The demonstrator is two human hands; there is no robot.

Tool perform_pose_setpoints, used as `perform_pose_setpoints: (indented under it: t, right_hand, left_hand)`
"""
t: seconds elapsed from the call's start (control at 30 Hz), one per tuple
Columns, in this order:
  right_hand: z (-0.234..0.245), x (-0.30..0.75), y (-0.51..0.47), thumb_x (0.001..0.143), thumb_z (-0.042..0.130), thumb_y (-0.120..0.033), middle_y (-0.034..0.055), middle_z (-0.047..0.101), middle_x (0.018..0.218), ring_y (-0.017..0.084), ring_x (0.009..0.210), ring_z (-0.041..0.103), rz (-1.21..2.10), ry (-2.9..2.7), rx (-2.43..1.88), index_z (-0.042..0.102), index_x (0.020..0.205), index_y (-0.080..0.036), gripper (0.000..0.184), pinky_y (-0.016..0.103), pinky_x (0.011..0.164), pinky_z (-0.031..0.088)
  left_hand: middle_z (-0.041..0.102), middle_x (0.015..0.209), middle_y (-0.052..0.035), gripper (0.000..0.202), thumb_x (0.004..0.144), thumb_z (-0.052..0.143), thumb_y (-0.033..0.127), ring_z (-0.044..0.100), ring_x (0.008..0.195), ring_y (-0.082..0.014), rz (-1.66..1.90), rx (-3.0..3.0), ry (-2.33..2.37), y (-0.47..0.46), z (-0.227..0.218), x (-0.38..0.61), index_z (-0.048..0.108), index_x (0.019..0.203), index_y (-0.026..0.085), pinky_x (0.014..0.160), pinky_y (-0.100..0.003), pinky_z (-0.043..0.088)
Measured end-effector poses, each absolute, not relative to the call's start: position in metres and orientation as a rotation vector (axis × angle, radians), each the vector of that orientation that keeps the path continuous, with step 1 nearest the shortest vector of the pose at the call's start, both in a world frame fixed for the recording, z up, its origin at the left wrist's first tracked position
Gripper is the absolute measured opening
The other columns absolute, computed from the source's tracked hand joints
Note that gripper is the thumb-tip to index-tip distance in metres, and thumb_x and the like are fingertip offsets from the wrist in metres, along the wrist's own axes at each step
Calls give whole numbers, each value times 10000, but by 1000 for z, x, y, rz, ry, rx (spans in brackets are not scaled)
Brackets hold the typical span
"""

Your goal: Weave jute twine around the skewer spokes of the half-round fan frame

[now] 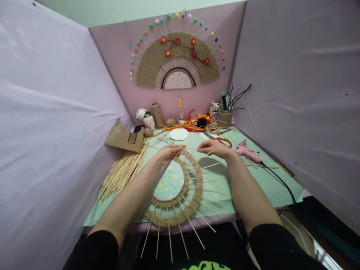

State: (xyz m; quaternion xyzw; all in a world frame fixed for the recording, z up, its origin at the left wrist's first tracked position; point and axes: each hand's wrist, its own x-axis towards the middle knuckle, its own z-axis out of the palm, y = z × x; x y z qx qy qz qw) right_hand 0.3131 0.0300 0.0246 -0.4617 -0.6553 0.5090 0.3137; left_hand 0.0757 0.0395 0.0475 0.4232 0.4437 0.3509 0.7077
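A half-woven fan (180, 195) lies on the mint-green table mat (253, 180): a flowered paper semicircle ringed by twine woven through radiating wooden sticks. My left hand (168, 153) is closed in a pinch at the far end of the woven twine band. My right hand (215, 148) is closed too, pinching a thin stick or the twine strand near the fan's top; which of the two I cannot make out.
A bundle of loose sticks (123, 170) lies at the left by a torn cardboard piece (123, 138). A pink glue gun (247, 152) with its black cord lies at the right. Red scissors (223, 140), a white disc (179, 134), twine balls and a pen cup (225, 114) crowd the back. A finished fan (177, 60) hangs on the wall.
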Motion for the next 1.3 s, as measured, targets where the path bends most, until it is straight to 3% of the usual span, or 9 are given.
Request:
perform_pose_setpoints:
  t: [0.23,0.47,0.6,0.73,0.83,1.0,1.13,1.3]
  right_hand:
    - [10,314,51,649,718,-370,-48,449,573,33,460,306,1487,-1102,-1021,508,653,-163,295,187,428,216]
    - [13,306,54,597,764,-302,-42,493,626,36,500,379,1545,-909,-837,610,830,-157,314,162,438,275]
    - [18,309,51,616,745,-285,-47,478,617,39,499,374,1530,-938,-808,602,782,-165,249,169,431,262]
    - [14,313,53,639,705,-270,-59,396,531,38,457,296,1523,-1012,-860,568,682,-151,187,183,400,161]
    - [9,314,56,655,699,-319,-62,376,522,35,442,255,1562,-1032,-910,580,704,-143,218,187,399,135]
    - [6,306,56,688,681,-482,-52,401,537,47,450,285,1607,-1024,-964,598,764,-149,351,191,413,197]
    - [2,299,54,710,607,-611,-17,458,528,64,457,339,1669,-1100,-1034,594,669,-143,470,210,423,241]
    - [-9,294,54,691,634,-609,-16,463,475,58,430,336,1826,-1236,-1018,622,631,-128,485,209,421,245]
  left_hand:
    - [641,661,-46,103,744,633,34,520,512,-40,736,918,983,41,44,84,720,783,74,478,-131,416]
    - [642,680,-55,114,765,615,42,525,510,-38,685,912,996,42,38,93,720,798,71,488,-129,431]
    - [641,680,-53,93,752,642,58,518,501,-38,690,904,997,44,32,92,719,800,76,489,-134,439]
    - [646,690,-51,91,748,650,63,498,488,-30,720,911,994,46,30,85,721,802,82,477,-132,425]
    - [648,696,-52,95,739,659,59,492,485,-28,741,912,980,47,31,79,722,806,82,471,-127,417]
    - [674,760,-65,123,795,603,98,564,566,-55,812,805,893,46,33,69,719,838,96,514,-131,444]
    - [697,857,-101,214,856,542,214,612,651,-96,810,711,769,46,32,60,713,899,94,569,-169,475]
    - [697,809,-92,237,868,508,216,603,615,-100,802,619,739,47,31,49,705,897,86,572,-186,473]
